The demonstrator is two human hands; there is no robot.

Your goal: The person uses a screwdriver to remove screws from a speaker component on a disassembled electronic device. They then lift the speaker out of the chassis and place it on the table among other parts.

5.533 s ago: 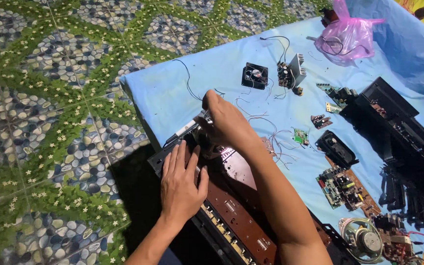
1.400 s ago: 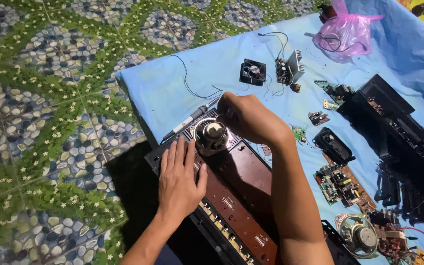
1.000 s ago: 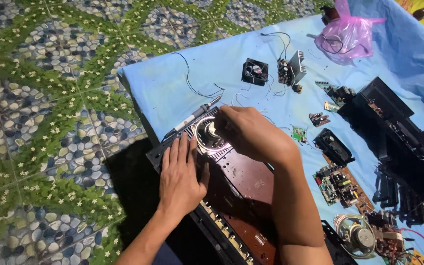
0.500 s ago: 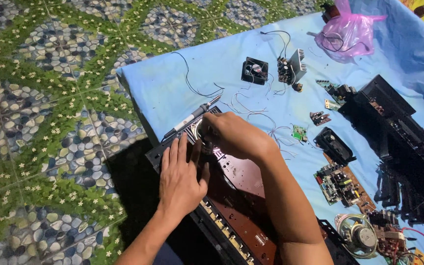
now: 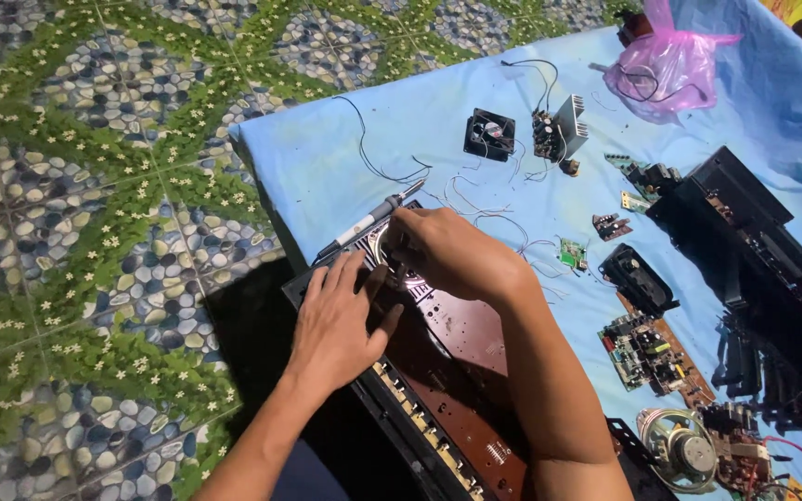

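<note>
Since half a second ago the right hand (image 5: 452,250) is curling lower over the round part (image 5: 392,260) at the far-left corner of the brown amplifier chassis (image 5: 461,357), fingers bunched on it — whether pinching it, I cannot tell. Left hand (image 5: 336,325) is lying flat just beside, fingers spread, bracing the chassis. The soldering iron (image 5: 368,223) is lying diagonally just beyond both hands, on the blue cloth (image 5: 327,167) — the round part is mostly hidden.

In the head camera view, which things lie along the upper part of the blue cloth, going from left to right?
Thin black wire → small black fan → finned heat sink with board → pink plastic bag.
</note>
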